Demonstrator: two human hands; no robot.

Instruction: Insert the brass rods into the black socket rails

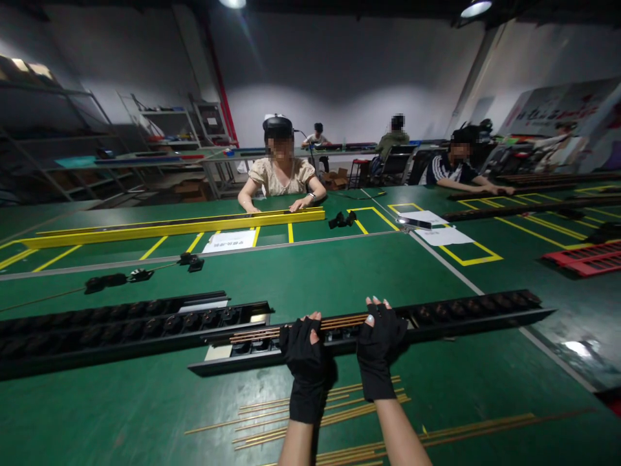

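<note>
Both my hands wear black fingerless gloves and rest on a long black rail [475, 312] lying across the green table [320, 272]. My left hand [303, 346] curls its fingers over thin copper rods [252, 333] that lie along the rail's channel. My right hand [381, 333] presses on the same rods a little to the right, fingertips bent over the far edge. More loose copper rods [334, 404] lie on the table under my forearms.
A second black rail with sockets [111, 327] lies at the left. A yellow rail [174, 226] lies before a seated person [281, 171] across the table. Another person [458, 168] sits at the right. Papers [230, 241], black connectors [191, 261], red part [587, 257].
</note>
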